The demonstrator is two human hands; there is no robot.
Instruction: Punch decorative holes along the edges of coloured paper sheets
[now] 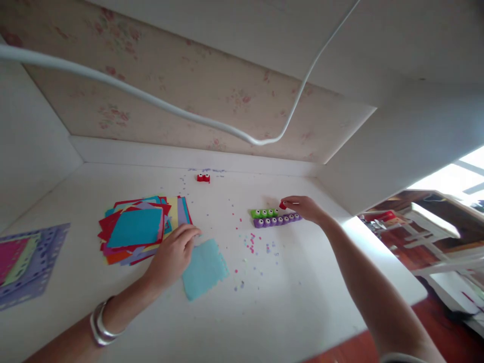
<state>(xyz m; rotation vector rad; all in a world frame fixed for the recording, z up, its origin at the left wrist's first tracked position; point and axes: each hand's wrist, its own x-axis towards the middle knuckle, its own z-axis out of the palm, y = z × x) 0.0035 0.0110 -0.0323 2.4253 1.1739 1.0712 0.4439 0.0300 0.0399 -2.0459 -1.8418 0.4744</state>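
My left hand [172,254] rests on the white table, fingers curled, touching the corner of a light blue paper square [206,268] beside a stack of coloured paper sheets [141,229]. My right hand [304,207] reaches far forward and pinches a small red punch piece [282,205] at the end of a green row of punches [264,213]. A purple row of punches [278,220] lies directly in front of the green one. Another red punch [203,177] sits alone near the back wall.
Tiny paper dots [251,244] lie scattered over the table [287,302] between the hands. Punched purple and pink sheets [24,259] lie at the far left. A white cable [227,132] hangs across the view. The table edge drops off to the right, with furniture beyond.
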